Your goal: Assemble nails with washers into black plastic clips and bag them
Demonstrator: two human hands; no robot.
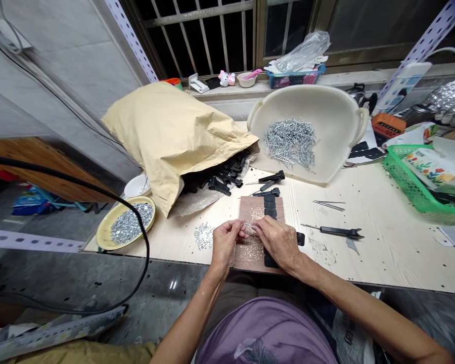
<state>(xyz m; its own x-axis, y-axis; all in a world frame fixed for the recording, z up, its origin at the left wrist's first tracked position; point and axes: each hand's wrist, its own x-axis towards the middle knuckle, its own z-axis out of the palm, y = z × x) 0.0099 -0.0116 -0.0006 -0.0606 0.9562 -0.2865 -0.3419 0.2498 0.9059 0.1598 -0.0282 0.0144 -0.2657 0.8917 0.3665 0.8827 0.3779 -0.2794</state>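
My left hand (226,241) and my right hand (281,241) meet over a brown board (250,253), fingers closed in pinches. Between their fingertips runs a thin silver metal pin (247,224), held at both ends; its exact type is too small to make out. A row of black pads (270,205) lies along the board's right part, under and beside my right hand. Left of my left hand, small silver pieces (203,236) are scattered. To the right of my right hand lies a black tool-like part (339,231) with a thin metal rod at one end.
A white basin (337,131) holds many long metal pins (291,141). A beige sack (167,136) spills black plastic parts (220,184). A yellow bowl (105,227) of small metal pieces stands left; a green basket (405,187) right. A black cable (146,263) hangs at left.
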